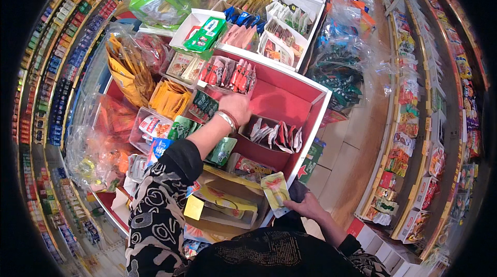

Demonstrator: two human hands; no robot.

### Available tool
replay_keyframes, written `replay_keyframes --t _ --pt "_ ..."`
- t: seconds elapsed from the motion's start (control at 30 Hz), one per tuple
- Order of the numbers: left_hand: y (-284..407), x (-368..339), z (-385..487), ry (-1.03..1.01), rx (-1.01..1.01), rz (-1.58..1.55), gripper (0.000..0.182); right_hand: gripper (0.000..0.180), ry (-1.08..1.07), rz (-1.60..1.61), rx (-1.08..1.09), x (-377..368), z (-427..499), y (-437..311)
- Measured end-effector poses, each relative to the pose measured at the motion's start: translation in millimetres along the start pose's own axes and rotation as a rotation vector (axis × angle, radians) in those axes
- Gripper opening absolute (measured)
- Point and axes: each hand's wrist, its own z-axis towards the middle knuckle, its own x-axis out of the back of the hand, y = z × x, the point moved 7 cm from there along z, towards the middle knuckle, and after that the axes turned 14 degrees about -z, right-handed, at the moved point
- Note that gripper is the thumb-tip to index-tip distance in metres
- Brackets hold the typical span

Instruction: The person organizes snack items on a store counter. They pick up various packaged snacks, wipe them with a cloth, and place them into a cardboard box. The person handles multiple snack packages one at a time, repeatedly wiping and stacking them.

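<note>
My left hand [235,107] reaches over a red-lined display bin [276,100]. Its fingers are curled down at the near side of a clear box of red packets [229,74], and what they grip is hidden. Under that wrist stands a box of dark green packets [204,104]. To its right, a dark box holds red and white packets [275,135] standing on edge. At the bin's near right corner my right hand [307,208] pinches a yellow and white packet [275,190] by its lower edge. Something dark [298,189] lies behind that hand.
White compartment trays [294,33] hold more packets at the back. A green carton [209,28] sits in a white box. Yellow packets [171,98] and plastic-wrapped goods [105,160] crowd the left. An open cardboard box [233,220] is close before me. Stocked shelves [400,121] flank the tiled floor.
</note>
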Motion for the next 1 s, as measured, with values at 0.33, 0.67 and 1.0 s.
replay_keyframes --t 0.33,0.67,1.0 --pt "-23 -55 24 0.091 0.024 -0.372 0.028 0.068 0.029 0.078 0.007 -12 2 14" --pt "12 -35 63 0.322 0.028 -0.468 0.023 0.059 0.074 0.126 0.095 -6 3 8" --pt "11 -28 59 0.418 -0.11 -0.978 0.053 0.06 0.053 0.06 0.061 3 1 -4"
